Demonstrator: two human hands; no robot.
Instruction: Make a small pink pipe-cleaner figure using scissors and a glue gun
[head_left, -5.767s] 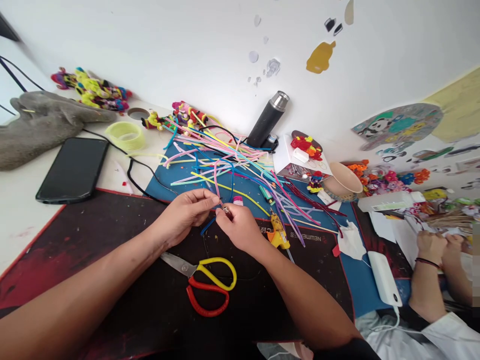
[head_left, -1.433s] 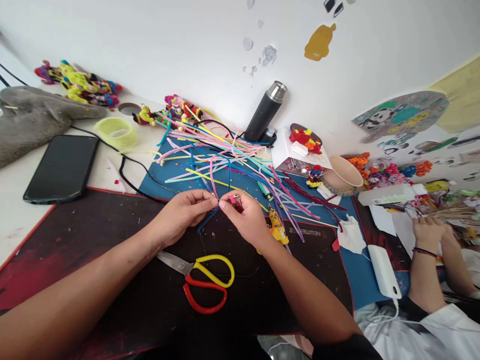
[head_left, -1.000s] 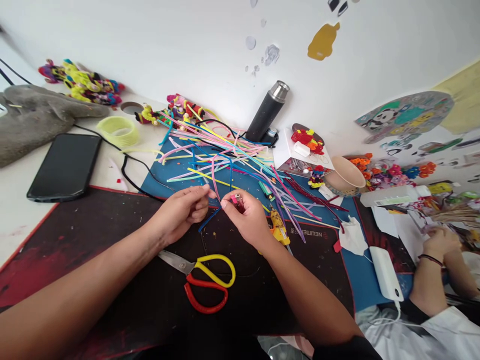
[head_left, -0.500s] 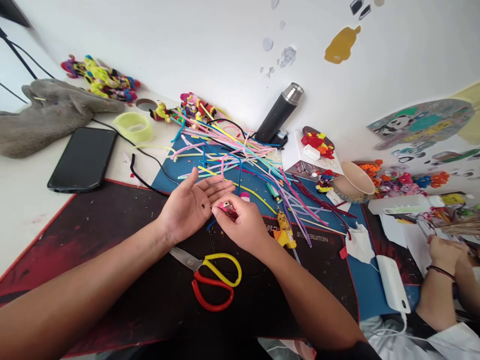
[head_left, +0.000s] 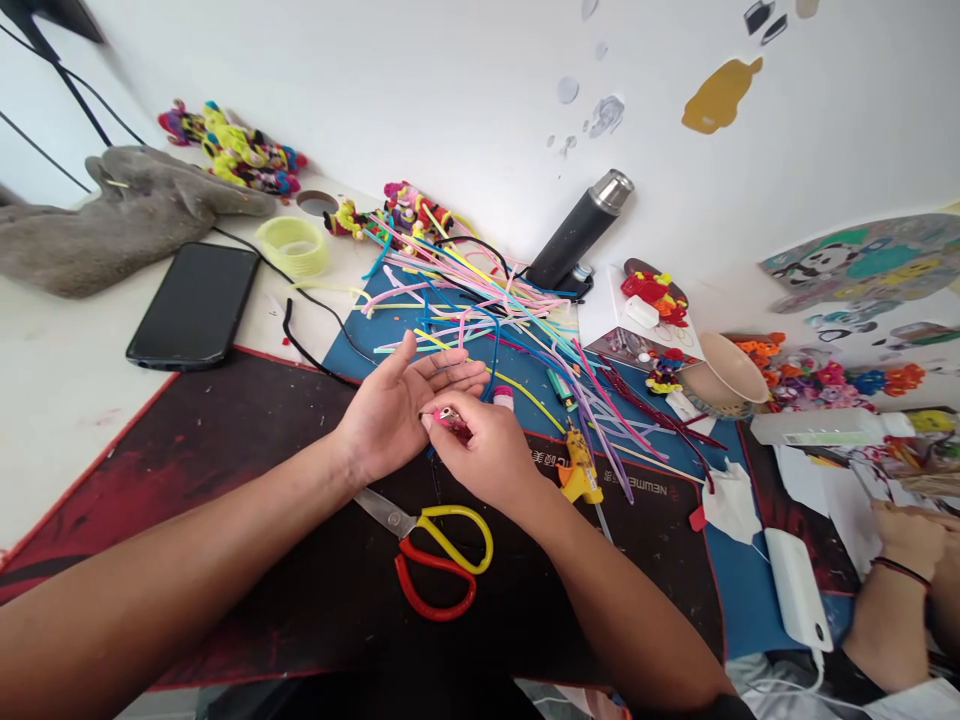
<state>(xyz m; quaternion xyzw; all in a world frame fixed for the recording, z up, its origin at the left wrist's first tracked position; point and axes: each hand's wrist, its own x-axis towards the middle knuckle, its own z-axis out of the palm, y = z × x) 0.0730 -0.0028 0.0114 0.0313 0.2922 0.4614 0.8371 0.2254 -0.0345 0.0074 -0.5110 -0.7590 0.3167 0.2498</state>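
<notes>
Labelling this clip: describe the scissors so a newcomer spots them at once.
Find the dark mat in the foreground. On it, just below the left hand in the picture, lie metal-bladed scissors. One handle loop is yellow, the other red, unlike the yellow glue gun farther right.

One held pink piece (head_left: 452,420) — one phone (head_left: 193,305), one flask (head_left: 576,236).
</notes>
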